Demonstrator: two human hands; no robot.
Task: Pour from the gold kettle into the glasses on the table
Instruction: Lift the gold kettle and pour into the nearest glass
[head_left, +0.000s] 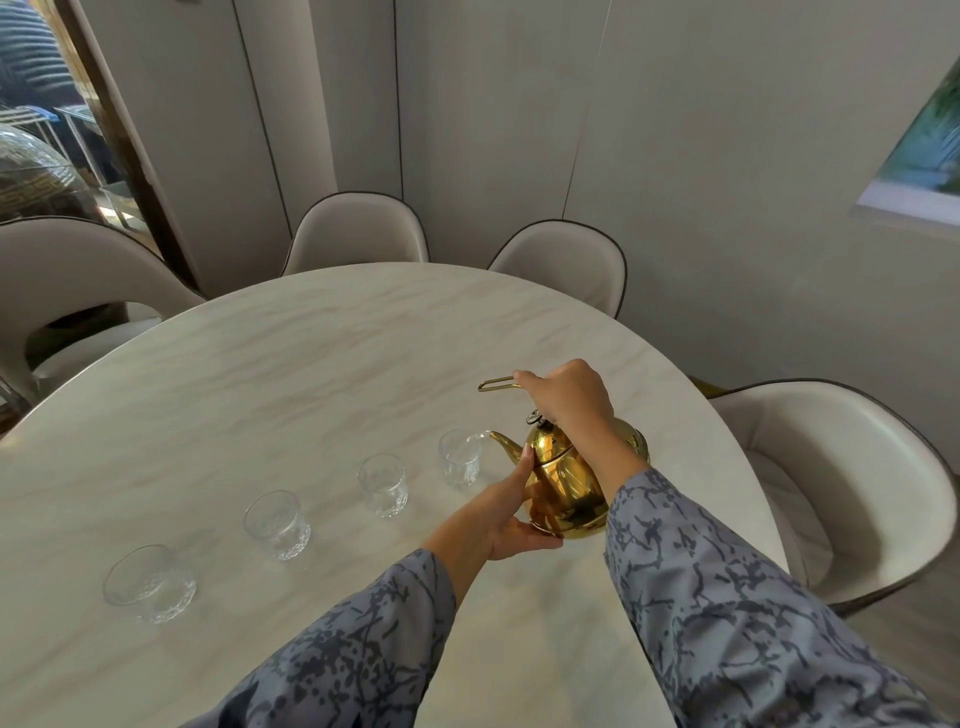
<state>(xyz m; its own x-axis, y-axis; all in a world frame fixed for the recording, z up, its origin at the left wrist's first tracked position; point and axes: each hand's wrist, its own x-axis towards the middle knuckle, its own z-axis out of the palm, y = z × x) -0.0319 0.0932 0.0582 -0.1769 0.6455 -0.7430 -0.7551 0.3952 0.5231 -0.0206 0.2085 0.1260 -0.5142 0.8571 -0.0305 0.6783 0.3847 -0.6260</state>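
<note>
Four glasses on table (311, 389), diagonal row from near left to far right: nearest glass (149, 582), second glass (277, 525), third glass (383, 485), farthest glass (460, 464). Kettle (566, 483) just right of farthest glass, tilted, spout over its rim. Right hand (566, 397) on handle above kettle; left hand (506, 514) against kettle's near-left side. Behind table: back chair (356, 228), second back chair (566, 260). Left chair (78, 280) at left, right chair (831, 467) at right.

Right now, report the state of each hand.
Left hand: open, straight fingers steadying the kettle.
Right hand: closed round the kettle's handle.
</note>
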